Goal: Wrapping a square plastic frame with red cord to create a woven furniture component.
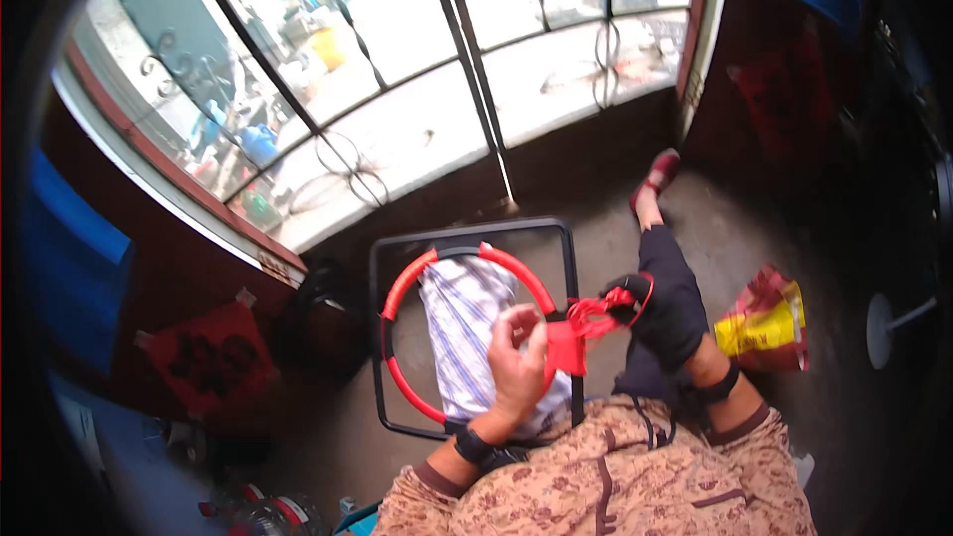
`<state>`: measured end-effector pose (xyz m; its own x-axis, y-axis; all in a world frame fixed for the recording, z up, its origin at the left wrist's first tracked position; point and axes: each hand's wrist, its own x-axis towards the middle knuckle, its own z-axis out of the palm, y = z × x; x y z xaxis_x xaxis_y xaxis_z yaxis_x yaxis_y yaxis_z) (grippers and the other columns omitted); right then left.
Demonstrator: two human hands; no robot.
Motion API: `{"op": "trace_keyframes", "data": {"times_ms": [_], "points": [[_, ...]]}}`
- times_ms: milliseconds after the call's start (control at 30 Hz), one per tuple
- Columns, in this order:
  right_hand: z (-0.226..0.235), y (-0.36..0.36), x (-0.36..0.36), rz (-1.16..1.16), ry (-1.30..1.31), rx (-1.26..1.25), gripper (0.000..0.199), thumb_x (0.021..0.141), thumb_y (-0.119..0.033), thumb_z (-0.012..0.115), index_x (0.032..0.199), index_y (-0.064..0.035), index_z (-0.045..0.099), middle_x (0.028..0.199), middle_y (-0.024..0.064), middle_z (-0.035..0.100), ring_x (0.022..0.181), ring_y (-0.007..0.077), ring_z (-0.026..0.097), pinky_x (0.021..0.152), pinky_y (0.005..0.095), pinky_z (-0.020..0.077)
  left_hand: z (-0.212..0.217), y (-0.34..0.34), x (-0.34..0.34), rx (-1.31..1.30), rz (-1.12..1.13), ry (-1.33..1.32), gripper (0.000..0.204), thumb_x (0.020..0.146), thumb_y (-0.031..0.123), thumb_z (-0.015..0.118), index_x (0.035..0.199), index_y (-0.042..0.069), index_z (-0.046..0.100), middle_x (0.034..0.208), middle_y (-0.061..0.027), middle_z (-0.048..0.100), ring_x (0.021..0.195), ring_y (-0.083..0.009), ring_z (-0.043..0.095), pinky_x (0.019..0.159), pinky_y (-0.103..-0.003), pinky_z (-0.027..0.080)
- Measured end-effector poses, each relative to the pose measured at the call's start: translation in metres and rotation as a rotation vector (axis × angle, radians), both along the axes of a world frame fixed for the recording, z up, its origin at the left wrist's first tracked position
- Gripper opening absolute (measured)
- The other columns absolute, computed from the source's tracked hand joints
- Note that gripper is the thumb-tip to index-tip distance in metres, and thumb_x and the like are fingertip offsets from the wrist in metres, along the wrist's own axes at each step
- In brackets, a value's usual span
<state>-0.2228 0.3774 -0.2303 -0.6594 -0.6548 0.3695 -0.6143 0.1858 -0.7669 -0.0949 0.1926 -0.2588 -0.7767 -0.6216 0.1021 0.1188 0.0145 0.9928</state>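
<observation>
1. Near the middle of the scene, a bunch of red cord [593, 318] hangs in loose loops between the two hands, closer to the right one.
2. The right hand [660, 323] looks dark, maybe gloved. Its fingers seem to grip the end of the bunch, and one thin strand bends around them.
3. The left hand [516, 357] is bare, with bent fingers and the thumb near them. I cannot tell if they pinch anything.
4. Just right of the left hand is a flat red piece [567, 349]. It meets the cord, but I cannot see if the two are tied together.
5. Left of the cord, a red-and-black ring [405, 283] seems to lie on a striped cloth [460, 337]. A black frame [496, 228] goes around them.
6. To handle the cord well, the right hand should hold the bunch softly but not let it drop. A tight squeeze could make knots.
7. The left fingers would do best to pick one strand and slide it out slowly. If it sticks, loosen the loop instead of tugging.
8. It helps to keep the loops off the ring, where they could catch. The yellow and dark red bag [774, 330] on the right is well apart, so it should not get in the way.
</observation>
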Motion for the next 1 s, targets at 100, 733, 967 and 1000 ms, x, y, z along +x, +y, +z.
{"op": "trace_keyframes", "data": {"times_ms": [100, 733, 967, 1000], "points": [[-0.043, 0.069, -0.04, -0.018, 0.034, 0.147, 0.012, 0.081, -0.004, 0.07, 0.092, -0.0019, 0.065, 0.08, 0.0088, 0.065, 0.073, 0.022, 0.063, 0.071, 0.0302, 0.0511, -0.011, -0.005, -0.006, 0.178, -0.135, -0.094, 0.019, 0.094, 0.014, 0.064, 0.107, 0.002, 0.06, 0.092, 0.0007, 0.063, 0.074, -0.0046, 0.055, 0.061, -0.021, 0.045], [-0.046, -0.004, 0.006, 0.199, -1.257, -0.233, 0.037, 0.098, -0.027, 0.056, 0.125, -0.0012, 0.06, 0.091, 0.0065, 0.067, 0.063, 0.0114, 0.062, 0.06, 0.0266, 0.051, -0.019, -0.011, -0.008, 0.584, -0.236, -0.048, 0.016, 0.097, 0.011, 0.061, 0.108, 0.001, 0.058, 0.099, -0.0072, 0.067, 0.087, -0.0137, 0.067, 0.077, -0.027, 0.058], [-0.026, 0.0, 0.0, 0.15, -1.111, -0.321, 0.029, 0.098, -0.033, 0.055, 0.103, -0.0054, 0.064, 0.099, 0.0113, 0.068, 0.087, 0.0216, 0.068, 0.071, 0.0299, 0.0534, -0.022, -0.011, -0.009, 0.67, -0.274, -0.043, 0.019, 0.099, 0.018, 0.058, 0.109, 0.002, 0.058, 0.096, -0.0066, 0.067, 0.084, -0.0127, 0.068, 0.074, -0.025, 0.057], [-0.024, -0.001, 0.001, 0.156, -1.185, -0.436, 0.028, 0.099, -0.033, 0.054, 0.102, -0.0062, 0.063, 0.101, 0.0118, 0.068, 0.093, 0.0225, 0.067, 0.073, 0.0303, 0.0533, -0.021, -0.011, -0.01, 0.684, -0.297, -0.037, 0.021, 0.1, 0.02, 0.057, 0.109, 0.002, 0.057, 0.096, -0.008, 0.068, 0.084, -0.0141, 0.068, 0.074, -0.025, 0.058]]}}
